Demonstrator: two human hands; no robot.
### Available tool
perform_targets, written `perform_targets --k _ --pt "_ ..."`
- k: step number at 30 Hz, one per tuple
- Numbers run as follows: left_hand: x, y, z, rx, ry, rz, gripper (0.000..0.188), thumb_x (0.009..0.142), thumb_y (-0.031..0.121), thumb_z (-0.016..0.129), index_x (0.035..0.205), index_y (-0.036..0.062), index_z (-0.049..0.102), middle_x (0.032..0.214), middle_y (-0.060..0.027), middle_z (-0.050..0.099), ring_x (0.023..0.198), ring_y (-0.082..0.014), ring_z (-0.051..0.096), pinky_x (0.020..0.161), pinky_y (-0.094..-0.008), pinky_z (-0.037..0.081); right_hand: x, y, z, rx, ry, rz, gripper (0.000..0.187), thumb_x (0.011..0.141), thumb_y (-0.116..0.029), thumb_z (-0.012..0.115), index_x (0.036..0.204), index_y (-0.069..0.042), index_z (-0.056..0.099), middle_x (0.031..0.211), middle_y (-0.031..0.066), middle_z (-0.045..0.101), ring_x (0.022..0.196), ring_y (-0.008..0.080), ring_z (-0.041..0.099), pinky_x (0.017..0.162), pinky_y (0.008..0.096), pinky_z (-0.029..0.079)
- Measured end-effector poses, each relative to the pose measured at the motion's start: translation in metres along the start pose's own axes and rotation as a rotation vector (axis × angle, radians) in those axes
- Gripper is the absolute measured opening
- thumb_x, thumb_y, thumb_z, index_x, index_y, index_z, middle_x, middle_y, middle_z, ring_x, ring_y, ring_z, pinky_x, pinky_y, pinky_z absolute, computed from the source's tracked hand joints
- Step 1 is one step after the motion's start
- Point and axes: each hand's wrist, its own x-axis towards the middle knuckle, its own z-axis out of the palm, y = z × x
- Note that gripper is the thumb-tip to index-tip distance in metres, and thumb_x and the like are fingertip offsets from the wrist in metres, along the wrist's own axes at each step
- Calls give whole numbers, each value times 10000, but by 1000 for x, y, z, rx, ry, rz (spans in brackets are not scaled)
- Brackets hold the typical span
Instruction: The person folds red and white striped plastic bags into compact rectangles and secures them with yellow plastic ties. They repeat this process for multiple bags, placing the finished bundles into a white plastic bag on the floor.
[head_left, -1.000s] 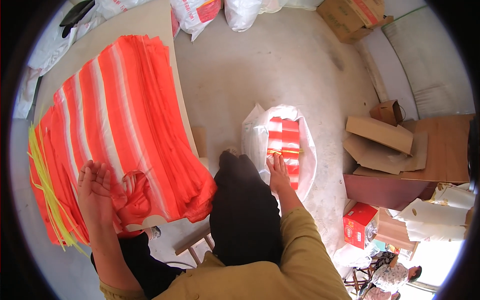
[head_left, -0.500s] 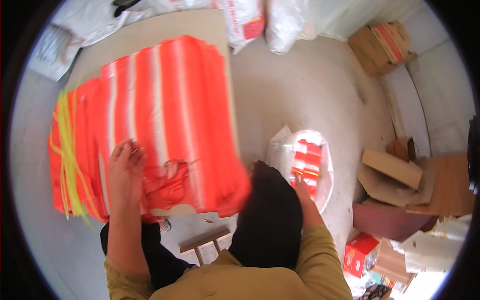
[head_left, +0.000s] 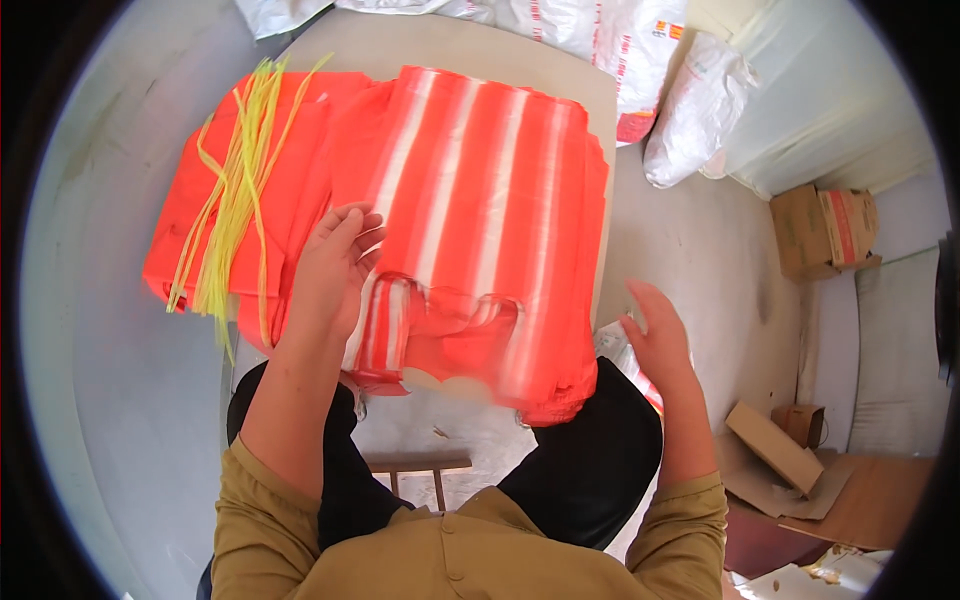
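Observation:
A thick stack of red-and-white striped plastic bags point(head_left: 470, 180) lies on the board in front of me, its handle cut-outs toward my lap. My left hand point(head_left: 345, 250) hovers over the stack's left part, fingers loosely curled and apart, with nothing visible in them. Out past the stack's right edge, my right hand point(head_left: 660, 335) is raised, thumb and fingers apart and holding nothing. Behind it, a white sack point(head_left: 615, 345) is mostly hidden by that hand and my knee. A bunch of yellow plastic strips point(head_left: 235, 200) lies across a folded red pile point(head_left: 300, 120) at the left.
Beige board point(head_left: 460, 45) shows beyond the stack. White printed sacks point(head_left: 700, 110) stand along the far side. At the right are a closed cardboard box point(head_left: 810, 235) and opened cardboard point(head_left: 775, 450). A wooden stool point(head_left: 420, 465) stands between my legs.
My right hand has come up out of the white sack holding red-and-white bundles and moved toward the stack. The view has turned, shifting the stack rightward. My left hand's fingers have spread slightly.

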Motion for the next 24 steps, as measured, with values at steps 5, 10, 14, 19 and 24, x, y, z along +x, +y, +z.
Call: perform_targets --k 5,10,14,19,24 --pt "2 -1 -17 213 -172 -12 307 1114 267 562 1306 55 671 1276 -58 706 1229 -175 634 1086 -345 462 68 -130 43 6 -72 -540 514 945 -92 666 1456 -96 606 1538 170 563 1478 387 461 1200 522 396" --pt "-3 4 -4 552 -336 -51 443 1097 269 586 1460 14 595 1393 -100 667 1336 -196 585 1139 -337 439 109 -130 93 73 -140 -544 548 939 -77 637 1484 -101 583 1602 201 484 1520 436 386 1237 553 337" --pt "6 3 -12 597 -276 -41 465 1083 270 600 1470 12 588 1454 -125 626 1345 -199 572 1142 -343 442 105 -140 82 294 -221 -431 542 874 -9 657 1410 -64 598 1635 208 442 1526 452 368 1238 562 339" --pt "12 4 -13 597 -275 -54 465 1080 274 616 1461 8 593 1435 -119 637 1328 -194 582 1125 -331 453 78 -173 75 237 -204 -471 437 795 67 702 1213 -51 657 1601 174 502 1536 425 376 1232 529 362" --pt "15 4 -10 664 -237 -8 409 1083 291 626 1380 11 647 1386 -91 662 1277 -169 601 1061 -326 482 82 -165 93 362 21 -467 223 862 18 733 1079 -19 704 1352 168 679 1312 347 596 1096 462 497"
